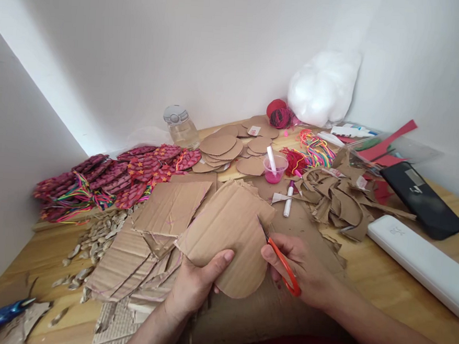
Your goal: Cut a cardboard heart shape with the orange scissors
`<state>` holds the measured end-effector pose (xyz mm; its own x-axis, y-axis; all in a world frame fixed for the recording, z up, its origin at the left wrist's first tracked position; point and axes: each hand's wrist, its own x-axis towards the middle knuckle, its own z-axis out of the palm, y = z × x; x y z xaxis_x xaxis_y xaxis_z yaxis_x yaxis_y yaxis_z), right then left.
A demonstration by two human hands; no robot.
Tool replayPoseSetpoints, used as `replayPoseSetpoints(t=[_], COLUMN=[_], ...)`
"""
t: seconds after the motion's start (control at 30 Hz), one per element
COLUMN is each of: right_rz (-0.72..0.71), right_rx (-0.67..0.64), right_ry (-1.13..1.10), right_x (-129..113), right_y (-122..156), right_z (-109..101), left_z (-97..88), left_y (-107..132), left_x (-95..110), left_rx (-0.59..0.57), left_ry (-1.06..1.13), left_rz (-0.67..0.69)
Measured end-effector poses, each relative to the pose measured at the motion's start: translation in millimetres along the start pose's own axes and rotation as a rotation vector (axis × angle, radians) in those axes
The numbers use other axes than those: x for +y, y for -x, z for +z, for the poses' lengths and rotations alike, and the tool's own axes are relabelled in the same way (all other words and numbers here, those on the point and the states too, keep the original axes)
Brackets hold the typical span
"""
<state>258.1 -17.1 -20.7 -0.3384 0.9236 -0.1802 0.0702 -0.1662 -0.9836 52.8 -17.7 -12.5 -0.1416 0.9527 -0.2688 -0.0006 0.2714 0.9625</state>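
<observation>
Cardboard piece (229, 224) held above tabletop (367, 276), toward front edge, between hands; long axis roughly front to back. Left hand (198, 280) pinches near left side; right hand (305, 266) grips scissors (285, 262), blades at right side.

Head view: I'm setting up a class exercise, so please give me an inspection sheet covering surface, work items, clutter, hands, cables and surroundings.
Surface: wooden table, partly covered by cardboard and craft materials.
Work items: cardboard piece, partly rounded; orange-handled scissors, blades at its edge.
Clutter: curled cardboard offcuts, patterned pieces with coloured threads, white-barrelled marker, pink-filled cup, black device.
Hands: left hand grips the cardboard piece; right hand holds the scissors.
Cables: none clearly seen.
Surroundings: pale walls; bag of white stuffing at the back.
</observation>
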Motion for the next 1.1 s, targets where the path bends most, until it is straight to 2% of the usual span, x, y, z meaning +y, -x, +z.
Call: replayPoseSetpoints(t=[0.27, 0.77, 0.97, 1.1], right_rz=[-0.045, -0.011, -0.043, -0.055], right_rx=[0.017, 0.059, 0.005, 0.019], right_ry=[0.059, 0.069, 0.045, 0.107], right_x=[0.3, 2.5, 7.6, 6.1], right_y=[1.2, 0.5, -1.1, -1.0], right_z=[-1.3, 0.7, -0.8, -1.5], left_z=[1.7, 2.3, 2.3, 2.2], left_y=[5.3, 3.3, 3.4, 4.9], left_x=[4.7, 1.6, 1.4, 3.4], left_rx=[0.022, -0.001, -0.004, -0.001], left_ry=[-0.038, -0.014, -0.022, -0.034], left_rz=[0.03, 0.014, -0.01, -0.009])
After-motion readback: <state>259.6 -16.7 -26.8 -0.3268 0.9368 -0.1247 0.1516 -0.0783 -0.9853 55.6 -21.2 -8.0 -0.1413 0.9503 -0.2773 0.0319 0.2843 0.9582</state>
